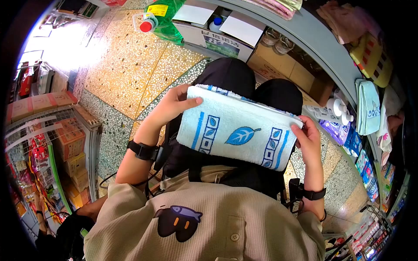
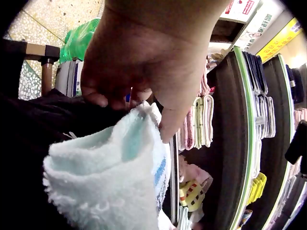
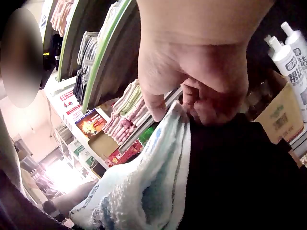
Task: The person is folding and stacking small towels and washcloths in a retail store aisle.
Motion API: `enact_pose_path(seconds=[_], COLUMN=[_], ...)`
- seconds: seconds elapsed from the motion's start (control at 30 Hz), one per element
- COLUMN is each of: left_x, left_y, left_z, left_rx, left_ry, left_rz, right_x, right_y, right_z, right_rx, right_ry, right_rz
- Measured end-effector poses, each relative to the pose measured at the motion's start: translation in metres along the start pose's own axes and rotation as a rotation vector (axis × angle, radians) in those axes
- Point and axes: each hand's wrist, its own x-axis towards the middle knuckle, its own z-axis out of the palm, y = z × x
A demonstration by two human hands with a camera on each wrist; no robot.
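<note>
1. The folded white terry towel with blue leaf print and blue stripes (image 1: pixel 237 130) lies across the seated person's black-trousered lap (image 1: pixel 244 82), long edge running side to side.
2. Left hand (image 1: pixel 174 106): grip grasping the towel's left end, thumb on the top face, fingers curled behind. The left wrist view shows the fingertips (image 2: pixel 103 98) pinching the folded edge of the towel (image 2: pixel 110 177).
3. Right hand (image 1: pixel 308 141): grip grasping the towel's right end, fingers wrapped round the short edge. The right wrist view shows the thumb (image 3: pixel 154 105) on the pile of the towel (image 3: pixel 144 187).
4. Judgement on doing the fold well: keep both ends pinched level so the layers stay stacked; line up the blue stripes at the two ends before pressing flat; press down on the lap, not in mid-air, or the fold will probably slip open.
5. Writing: beyond the towel, the cardboard box with a green printed panel (image 1: pixel 222 43) carries print too blurred to read. To the right of the towel, the white pump bottles (image 3: pixel 290 52) bear Chinese characters, not legible. The yellow label on the green plastic bag (image 1: pixel 167 17) is unreadable.
</note>
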Motion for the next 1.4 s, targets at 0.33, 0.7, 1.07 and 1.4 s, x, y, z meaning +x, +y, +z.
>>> enact_pose_path(seconds=[0.33, 0.7, 1.07, 1.4], left_x=[-0.005, 0.008, 0.018, -0.007], left_y=[0.008, 0.023, 0.005, 0.010], left_z=[0.017, 0.025, 0.033, 0.013], left_rx=[-0.198, -0.320, -0.321, 0.142], left_ry=[0.174, 0.036, 0.209, 0.045], left_rz=[0.133, 0.099, 0.131, -0.032], right_x=[-0.003, 0.027, 0.029, 0.002], right_y=[-0.006, 0.030, 0.043, -0.024], right_z=[-0.005, -0.002, -0.001, -0.014], right_rx=[0.294, 0.126, -0.258, -0.072], right_ry=[0.095, 0.243, 0.344, 0.230], right_rz=[0.027, 0.045, -0.248, -0.244])
